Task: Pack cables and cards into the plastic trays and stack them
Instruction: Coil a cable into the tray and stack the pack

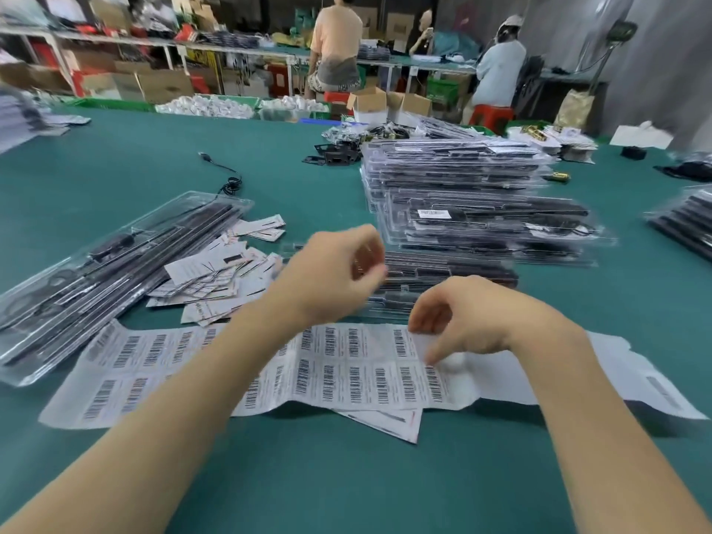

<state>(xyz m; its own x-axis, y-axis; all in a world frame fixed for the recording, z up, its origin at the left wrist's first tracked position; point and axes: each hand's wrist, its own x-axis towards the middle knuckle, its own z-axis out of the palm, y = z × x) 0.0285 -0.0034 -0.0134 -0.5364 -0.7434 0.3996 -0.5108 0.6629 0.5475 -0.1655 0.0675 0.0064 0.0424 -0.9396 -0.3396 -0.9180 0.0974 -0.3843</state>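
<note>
A clear plastic tray point(443, 277) with black cables in it lies just beyond my hands. My left hand point(331, 273) hovers over its near left end with curled, blurred fingers; I cannot tell if it holds anything. In front of the tray, a long sheet of barcode labels point(346, 364) lies flat on the green table. My right hand point(458, 321) reaches down onto it, fingertips pinching a label point(433, 370) at the sheet's right part. Loose white cards point(215, 275) lie in a heap to the left. Behind the tray is a tall stack of filled trays point(474, 198).
A long filled tray point(115, 271) lies at the left. A loose black cable point(227, 179) sits further back, and another tray stack point(685, 221) is at the right edge. Small black parts and bagged items point(346, 148) lie behind the stack. Other people sit at benches far behind.
</note>
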